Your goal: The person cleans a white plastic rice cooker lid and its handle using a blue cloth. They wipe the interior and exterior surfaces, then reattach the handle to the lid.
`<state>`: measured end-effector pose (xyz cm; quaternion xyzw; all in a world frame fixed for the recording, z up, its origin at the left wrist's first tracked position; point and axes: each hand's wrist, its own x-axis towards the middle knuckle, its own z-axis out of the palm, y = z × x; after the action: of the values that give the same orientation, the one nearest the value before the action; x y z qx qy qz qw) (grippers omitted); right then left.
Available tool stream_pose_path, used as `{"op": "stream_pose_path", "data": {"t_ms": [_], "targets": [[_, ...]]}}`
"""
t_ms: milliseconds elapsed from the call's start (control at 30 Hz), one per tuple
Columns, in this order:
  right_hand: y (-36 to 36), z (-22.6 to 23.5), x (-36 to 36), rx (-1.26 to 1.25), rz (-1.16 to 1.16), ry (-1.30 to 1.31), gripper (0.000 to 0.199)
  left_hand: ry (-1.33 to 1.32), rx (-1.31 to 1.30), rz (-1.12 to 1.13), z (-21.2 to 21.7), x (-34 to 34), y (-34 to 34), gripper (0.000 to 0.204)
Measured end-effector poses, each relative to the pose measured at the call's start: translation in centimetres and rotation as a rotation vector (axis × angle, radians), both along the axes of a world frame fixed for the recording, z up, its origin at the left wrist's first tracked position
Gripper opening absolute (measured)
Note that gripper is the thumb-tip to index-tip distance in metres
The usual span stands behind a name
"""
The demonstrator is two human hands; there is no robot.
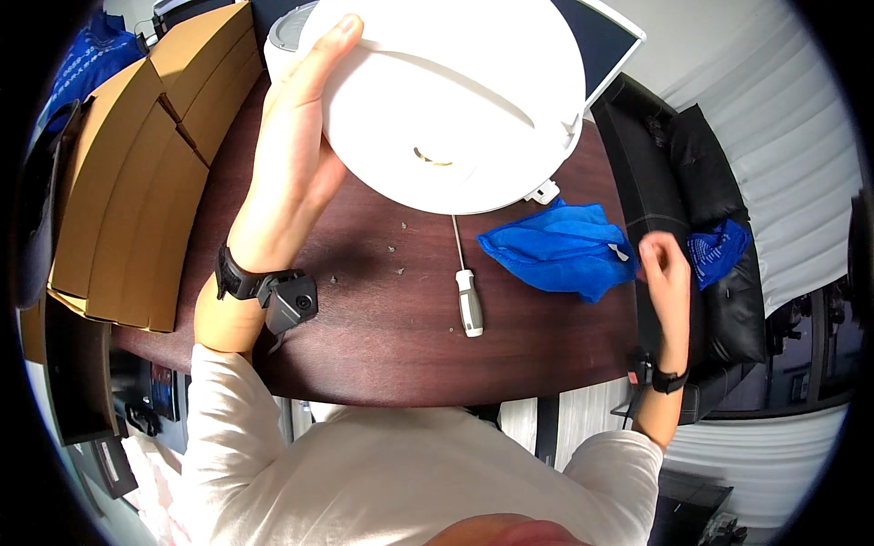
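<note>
My left hand grips the left edge of a large, white, round plastic housing, with one finger along its face. The housing is raised and tilted over the far part of the table; a slot shows low on its face and a small white tab at its lower right. My right hand is off the table's right edge, beside a crumpled blue cloth. Its fingers are curled together, and what they hold, if anything, is hidden. A screwdriver with a grey and white handle lies below the housing, its shaft pointing away from me.
Several tiny screw-like pieces lie scattered on the dark wooden table. Cardboard boxes line the left side. Behind the housing stands a screen. A black sofa with a blue bag is at the right.
</note>
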<state>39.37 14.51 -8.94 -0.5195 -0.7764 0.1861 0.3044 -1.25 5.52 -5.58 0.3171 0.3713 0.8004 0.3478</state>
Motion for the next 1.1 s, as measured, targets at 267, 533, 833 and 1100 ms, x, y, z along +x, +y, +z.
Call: {"op": "stream_pose_path", "data": {"t_ms": [267,533,833,1100], "targets": [[0.1,1.6,-14.3,-0.512,0.507,0.819,0.047,-0.124,0.074,-0.144,-0.2,0.8,0.0,0.038],[-0.8,1.6,-16.0,-0.422,0.468,0.856,0.054,-0.054,0.011,-0.21,-1.1,0.7,1.1,0.057],[0.2,1.0,-14.4,-0.319,0.388,0.74,0.059,0.038,-0.048,-0.158,-2.1,1.4,2.2,0.062],[1.0,1.1,-13.5,-0.273,0.445,0.743,0.064,0.143,0.0,-0.071,-1.8,1.5,2.0,0.046]]}}
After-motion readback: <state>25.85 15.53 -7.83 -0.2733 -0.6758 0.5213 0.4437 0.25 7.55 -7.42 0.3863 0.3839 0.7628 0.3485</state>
